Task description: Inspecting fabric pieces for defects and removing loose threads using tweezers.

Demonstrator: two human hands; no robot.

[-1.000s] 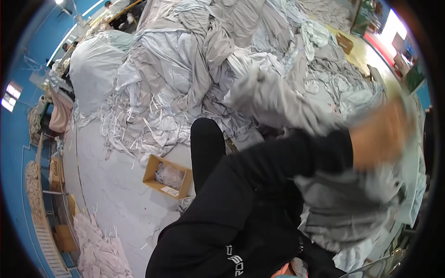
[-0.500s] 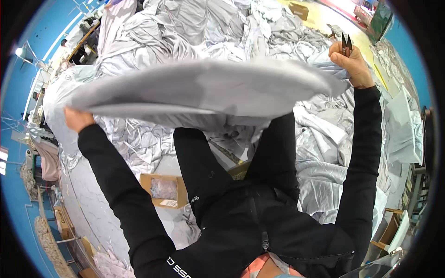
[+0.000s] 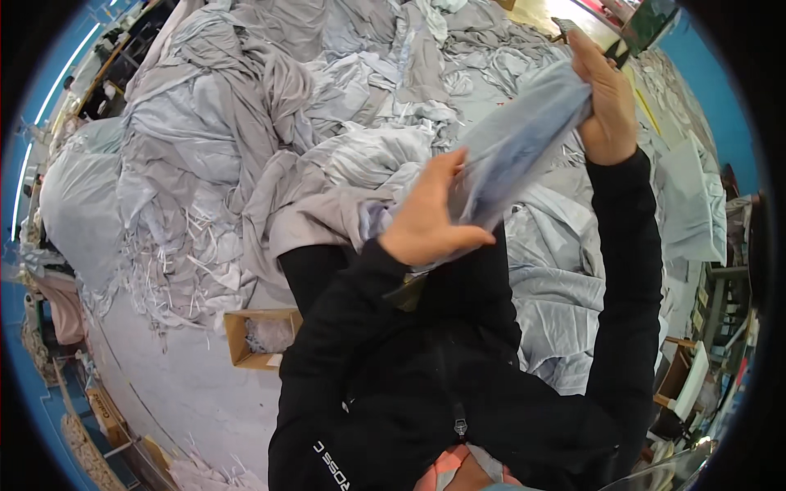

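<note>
Overhead, grey-blue cloth (image 3: 524, 147) bunched between left hand (image 3: 430, 221) and right hand (image 3: 602, 106), both gripping it tight

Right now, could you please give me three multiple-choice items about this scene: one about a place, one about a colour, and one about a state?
1. Where is the small cardboard box?
A. On the pale surface to the person's left, below the heap of grey cloth
B. On top of the heap
C. In the right hand

2. What colour are the person's sleeves?
A. White
B. Black
C. Red

3. In what state is the pale grey-blue cloth?
A. Lying flat on the floor
B. Rolled inside the box
C. Held up, gathered between both hands

Answers:
1. A: the box sits on the bare pale surface under the fringe of the grey cloth heap.
2. B: both forearms are covered in black.
3. C: the left hand grips its lower end and the right hand its upper end.
</note>
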